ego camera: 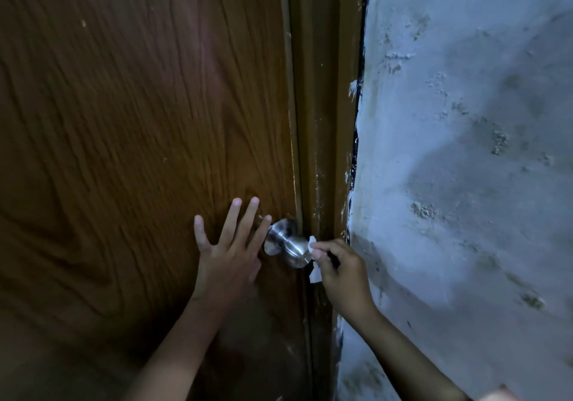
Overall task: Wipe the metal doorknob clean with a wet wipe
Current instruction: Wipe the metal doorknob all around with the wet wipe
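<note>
— Head view: right hand (339, 272) pinching crumpled white wet wipe (313, 262) against outer face of round brushed-metal doorknob (286, 242)?

— Yes, fingers curled tight on it. Left hand (228, 255) spread flat, pressing brown wood-grain door (139, 121) just beside knob.

— Best way on?

— Probably sweep round whole knob, neck included, keeping door braced. Rough grey wall (465, 152) close by.
</note>
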`<move>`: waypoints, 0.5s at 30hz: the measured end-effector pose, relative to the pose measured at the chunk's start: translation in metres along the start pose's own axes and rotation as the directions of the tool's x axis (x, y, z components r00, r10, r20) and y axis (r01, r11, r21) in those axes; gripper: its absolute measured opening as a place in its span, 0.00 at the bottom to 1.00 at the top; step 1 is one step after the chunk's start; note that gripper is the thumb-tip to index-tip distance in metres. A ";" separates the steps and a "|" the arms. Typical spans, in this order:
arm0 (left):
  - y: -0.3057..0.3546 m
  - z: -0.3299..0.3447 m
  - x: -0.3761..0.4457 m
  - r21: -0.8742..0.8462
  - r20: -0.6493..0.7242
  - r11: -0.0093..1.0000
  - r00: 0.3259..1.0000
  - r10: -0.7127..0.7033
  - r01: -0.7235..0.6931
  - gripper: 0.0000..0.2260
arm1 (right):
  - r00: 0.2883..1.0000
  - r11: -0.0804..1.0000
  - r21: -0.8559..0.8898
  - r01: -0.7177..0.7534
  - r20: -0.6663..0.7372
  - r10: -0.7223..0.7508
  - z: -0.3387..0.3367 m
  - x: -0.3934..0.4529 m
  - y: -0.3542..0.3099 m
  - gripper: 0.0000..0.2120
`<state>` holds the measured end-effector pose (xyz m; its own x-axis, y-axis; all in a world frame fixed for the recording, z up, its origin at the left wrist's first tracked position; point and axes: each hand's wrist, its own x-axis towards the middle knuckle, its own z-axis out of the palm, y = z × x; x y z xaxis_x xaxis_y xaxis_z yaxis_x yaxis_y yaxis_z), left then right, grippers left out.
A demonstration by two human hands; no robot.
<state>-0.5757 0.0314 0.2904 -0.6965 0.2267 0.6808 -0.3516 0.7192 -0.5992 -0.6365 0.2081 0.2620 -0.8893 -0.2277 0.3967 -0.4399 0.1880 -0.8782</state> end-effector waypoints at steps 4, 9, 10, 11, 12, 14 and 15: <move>0.001 -0.006 0.000 -0.077 0.009 0.997 1.000 -0.011 0.012 0.31 | 0.991 0.983 0.160 -0.092 -0.078 0.106 -0.006 0.000 -0.008 0.08; 0.013 -0.012 -0.006 -0.313 -0.030 0.950 0.999 0.016 -0.024 0.25 | 0.953 0.918 0.302 -0.258 -0.074 0.292 -0.017 -0.012 -0.011 0.15; 0.020 -0.014 -0.008 -0.402 -0.047 0.915 0.999 0.025 -0.042 0.22 | 0.943 0.906 0.298 -0.300 -0.054 0.329 -0.019 -0.019 -0.007 0.15; 0.027 -0.015 -0.010 -0.493 -0.062 0.868 0.998 0.021 -0.049 0.20 | 0.932 0.898 0.287 -0.333 -0.041 0.359 -0.021 -0.025 -0.003 0.15; 0.034 -0.018 -0.013 -0.584 -0.064 0.810 0.998 0.014 -0.048 0.18 | 0.923 0.892 0.275 -0.358 -0.043 0.383 -0.022 -0.031 0.003 0.15; 0.054 -0.022 -0.018 -0.742 -0.030 0.669 0.999 0.014 -0.031 0.16 | 0.896 0.880 0.262 -0.395 -0.102 0.433 -0.027 -0.046 0.018 0.14; 0.065 -0.025 -0.021 -0.802 -0.006 0.598 1.000 0.020 -0.016 0.15 | 0.879 0.871 0.265 -0.414 -0.133 0.459 -0.030 -0.054 0.025 0.14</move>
<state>-0.5685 0.0902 0.2480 -0.6998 0.2447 0.6711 0.3028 0.9525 -0.0316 -0.6035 0.2532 0.2270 -0.9997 0.0135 -0.0185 0.0186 0.0044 -0.9998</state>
